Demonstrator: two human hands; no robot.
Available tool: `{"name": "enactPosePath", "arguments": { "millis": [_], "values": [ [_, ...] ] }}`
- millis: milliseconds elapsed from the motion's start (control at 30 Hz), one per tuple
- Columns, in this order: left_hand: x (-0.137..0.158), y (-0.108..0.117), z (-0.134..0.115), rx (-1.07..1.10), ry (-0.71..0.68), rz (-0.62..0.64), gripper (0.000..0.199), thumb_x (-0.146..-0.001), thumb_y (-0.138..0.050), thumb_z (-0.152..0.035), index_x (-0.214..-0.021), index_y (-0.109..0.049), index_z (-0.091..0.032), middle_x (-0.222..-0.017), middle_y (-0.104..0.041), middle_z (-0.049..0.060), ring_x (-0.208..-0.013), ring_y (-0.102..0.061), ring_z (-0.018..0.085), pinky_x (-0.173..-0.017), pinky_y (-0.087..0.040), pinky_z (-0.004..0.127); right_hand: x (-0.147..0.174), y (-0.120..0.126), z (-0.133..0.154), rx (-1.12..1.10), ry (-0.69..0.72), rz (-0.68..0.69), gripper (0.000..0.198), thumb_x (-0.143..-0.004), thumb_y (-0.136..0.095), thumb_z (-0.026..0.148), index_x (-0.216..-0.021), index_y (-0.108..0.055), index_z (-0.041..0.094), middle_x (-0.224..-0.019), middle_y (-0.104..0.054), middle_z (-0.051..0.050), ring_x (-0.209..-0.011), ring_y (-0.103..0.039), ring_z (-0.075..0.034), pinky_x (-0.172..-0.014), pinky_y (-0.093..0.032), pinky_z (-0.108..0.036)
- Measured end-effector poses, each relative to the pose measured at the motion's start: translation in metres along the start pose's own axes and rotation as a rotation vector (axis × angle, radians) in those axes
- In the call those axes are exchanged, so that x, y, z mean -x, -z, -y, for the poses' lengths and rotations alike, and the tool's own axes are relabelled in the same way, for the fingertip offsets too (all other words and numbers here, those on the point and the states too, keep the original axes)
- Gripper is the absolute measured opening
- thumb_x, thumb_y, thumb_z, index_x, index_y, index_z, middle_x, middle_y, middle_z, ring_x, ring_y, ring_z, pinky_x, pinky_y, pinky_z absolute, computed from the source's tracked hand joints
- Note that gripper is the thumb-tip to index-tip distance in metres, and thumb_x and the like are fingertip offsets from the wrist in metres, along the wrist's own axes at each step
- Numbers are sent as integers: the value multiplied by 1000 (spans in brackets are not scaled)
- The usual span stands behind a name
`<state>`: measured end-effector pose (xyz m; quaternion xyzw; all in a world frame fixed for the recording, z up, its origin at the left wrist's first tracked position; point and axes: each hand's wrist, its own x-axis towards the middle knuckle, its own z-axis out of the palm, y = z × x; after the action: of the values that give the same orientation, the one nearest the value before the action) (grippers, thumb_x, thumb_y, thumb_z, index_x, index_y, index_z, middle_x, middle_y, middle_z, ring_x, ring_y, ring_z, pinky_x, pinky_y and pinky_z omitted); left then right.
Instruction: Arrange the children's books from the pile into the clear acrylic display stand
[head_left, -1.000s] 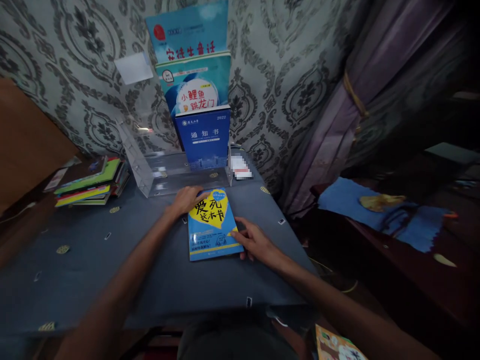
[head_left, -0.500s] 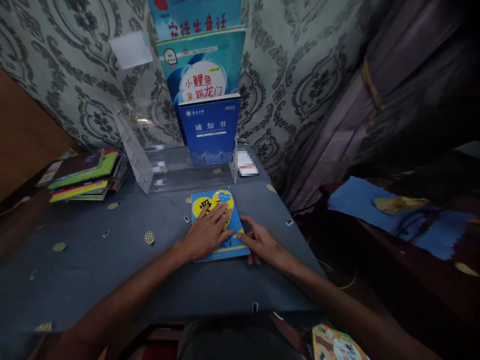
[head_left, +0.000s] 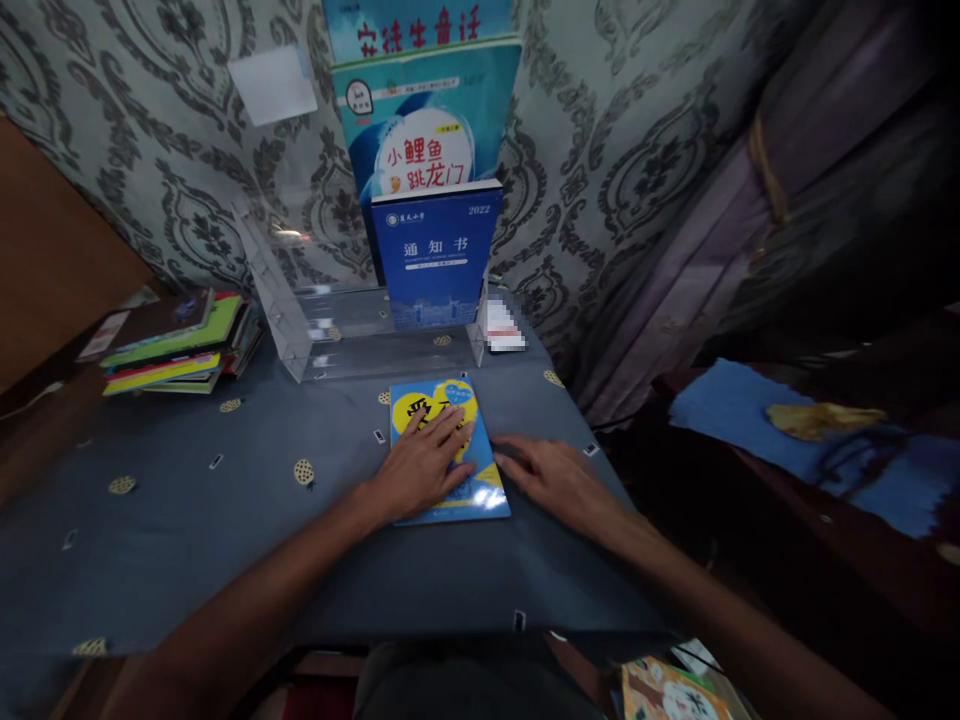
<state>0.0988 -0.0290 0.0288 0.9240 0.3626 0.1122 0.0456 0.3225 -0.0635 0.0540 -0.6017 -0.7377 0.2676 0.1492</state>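
Observation:
A blue book with a yellow heart on its cover (head_left: 484, 495) lies closed on the table, near the middle of the view. My left hand (head_left: 427, 460) rests flat on the cover with its fingers spread, hiding part of the title. Just off the book's right edge is my right hand (head_left: 555, 480), palm down, fingers stretched toward the book and holding nothing. Behind the book stands a clear acrylic rack (head_left: 375, 357). A dark blue booklet marked 2022 (head_left: 439, 275) leans upright in it, in front of a teal picture book (head_left: 442, 100) and another blue book (head_left: 420, 30).
A stack of books (head_left: 176, 345) sits at the table's left rear. The grey-blue tablecloth (head_left: 300, 560) bears pineapple prints. To the right, a blue cloth (head_left: 720, 400) lies on a dark surface. An orange book (head_left: 667, 690) is below the table edge. Patterned wallpaper and a tied curtain (head_left: 720, 230) stand behind.
My right hand has come away from the blue book's right edge and moved slightly right. My left hand stays flat on the cover. The view has shifted a little.

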Motion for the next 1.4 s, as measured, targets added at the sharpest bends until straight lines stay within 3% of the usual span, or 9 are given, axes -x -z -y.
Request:
{"name": "enactPosePath", "arguments": {
  "millis": [133, 233, 333, 500, 800, 1000, 1133, 1267, 1400],
  "values": [
    [1, 4, -1, 29, -17, -27, 46, -105, -41, -42, -144, -52, -18, -152, -53, 13, -147, -43, 25, -123, -31, 51, -19, -4, 4, 26, 177, -221, 38, -99, -43, 30, -122, -72, 22, -112, -76, -12, -106, -69, -30, -94, -52, -46],
    [1, 6, -2, 42, -39, -51, 39, -103, -45, -34, -138, -57, -19, -146, -59, 13, -142, -49, 27, -120, -34, 54, -39, -16, 7, -84, 387, -204, 42, -100, -38, 27, -130, -67, 24, -126, -72, -10, -120, -63, -27, -107, -48, -51],
    [1, 7, -3, 58, -55, -63, 32, -102, -49, -29, -129, -62, -20, -134, -67, 12, -135, -55, 26, -119, -37, 53, -59, -27, 6, -95, 480, -157, 43, -101, -36, 28, -133, -64, 24, -136, -68, -10, -130, -59, -26, -116, -41, -53],
    [1, 5, -1, 26, -56, -72, 36, -102, -47, -31, -134, -60, -19, -142, -62, 13, -139, -52, 26, -119, -36, 51, -79, -33, -2, -9, 456, -161, 43, -102, -34, 23, -135, -62, 22, -141, -64, -10, -137, -54, -25, -121, -32, -56],
    [2, 5, 1, 25, -53, -75, 35, -103, -44, -28, -133, -60, -17, -143, -62, 13, -137, -54, 25, -118, -39, 49, -81, -41, -1, 103, 335, -255, 44, -99, -36, 16, -134, -62, 18, -146, -60, -14, -142, -49, -26, -118, -33, -57],
    [5, 10, 50, 22, 220, -223, 32, -99, -44, -20, -124, -64, -16, -125, -70, 15, -118, -65, 27, -105, -49, 48, -79, -38, -1, 119, 330, -257, 44, -99, -37, 17, -135, -61, 19, -146, -60, -14, -141, -49, -28, -116, -34, -59],
    [9, 6, 85, 233, 348, -362, 47, -95, -39, -12, -141, -52, -19, -121, -72, 11, -113, -67, 23, -103, -52, 43, -80, -31, 8, 184, 358, -238, 39, -99, -41, 18, -131, -63, 22, -141, -64, -14, -136, -54, -31, -115, -31, -64],
    [10, -2, 93, 354, 371, -410, 53, -94, -43, -14, -147, -42, -19, -121, -71, 10, -113, -66, 22, -105, -51, 43, -91, -38, 33, 214, 467, -168, 41, -97, -43, 12, -133, -62, 21, -137, -67, -13, -137, -53, -29, -119, -27, -59],
    [9, -8, 89, 359, 367, -404, 58, -92, -45, -14, -149, -33, -15, -124, -68, 13, -117, -64, 23, -104, -50, 44, -110, -57, 54, 185, 552, -58, 51, -96, -40, 9, -146, -50, 16, -149, -57, -16, -145, -44, -25, -121, -28, -54]
  ]
}}
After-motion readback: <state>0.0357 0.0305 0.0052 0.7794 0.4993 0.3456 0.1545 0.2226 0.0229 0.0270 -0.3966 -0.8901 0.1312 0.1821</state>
